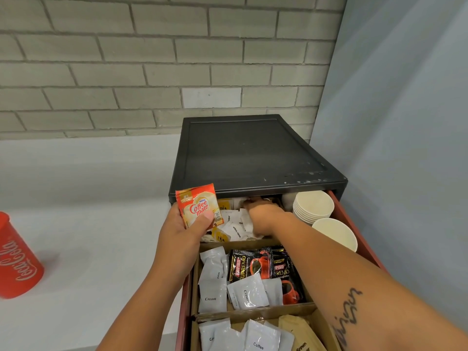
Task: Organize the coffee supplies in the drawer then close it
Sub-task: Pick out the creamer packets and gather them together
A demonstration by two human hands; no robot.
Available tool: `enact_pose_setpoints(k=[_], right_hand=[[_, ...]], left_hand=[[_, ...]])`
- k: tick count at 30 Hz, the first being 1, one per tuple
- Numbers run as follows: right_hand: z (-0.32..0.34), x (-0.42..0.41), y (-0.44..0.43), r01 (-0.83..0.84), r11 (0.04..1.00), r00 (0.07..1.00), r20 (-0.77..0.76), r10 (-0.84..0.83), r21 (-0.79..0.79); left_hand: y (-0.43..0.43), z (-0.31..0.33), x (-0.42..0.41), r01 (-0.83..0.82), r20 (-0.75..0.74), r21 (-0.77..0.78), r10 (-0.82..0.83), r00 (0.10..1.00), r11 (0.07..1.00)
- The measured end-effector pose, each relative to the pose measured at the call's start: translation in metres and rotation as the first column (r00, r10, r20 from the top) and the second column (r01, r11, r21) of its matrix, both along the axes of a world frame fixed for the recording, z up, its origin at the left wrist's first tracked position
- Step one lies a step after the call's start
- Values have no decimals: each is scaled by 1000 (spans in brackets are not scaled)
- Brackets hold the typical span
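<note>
The left hand pinches an orange Coffee-mate creamer sachet above the open red drawer. The right hand reaches into the rear compartment among white sugar packets; its grip state cannot be determined. Sort by type; file the sachet with the cream packets.

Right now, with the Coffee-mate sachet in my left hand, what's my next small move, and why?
Probably drop the Coffee-mate sachet into the middle compartment beside the Cream packets; it is creamer too. Your left hand holds it over the drawer's left edge, while your right hand digs among the white sugar packets at the back.
</note>
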State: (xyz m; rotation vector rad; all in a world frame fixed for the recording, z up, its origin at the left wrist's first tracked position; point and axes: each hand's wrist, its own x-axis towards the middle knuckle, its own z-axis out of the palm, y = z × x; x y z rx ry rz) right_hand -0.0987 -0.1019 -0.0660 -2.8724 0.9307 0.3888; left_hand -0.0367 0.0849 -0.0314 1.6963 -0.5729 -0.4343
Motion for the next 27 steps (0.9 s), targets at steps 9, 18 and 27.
enact_pose_setpoints(k=[9, 18, 27], right_hand=[[-3, -3, -11, 74, 968, 982, -152, -113, -240], [-6, -10, -8, 51, 978, 999, 21, -48, -202], [-13, -4, -7, -180, 936, 984, -59, 170, -302]], left_hand=[[0, -1, 0, -4, 7, 11, 4, 1000, 1000], [1, -2, 2, -3, 5, 12, 3, 1000, 1000], [0, -1, 1, -12, 12, 27, 11, 1000, 1000]])
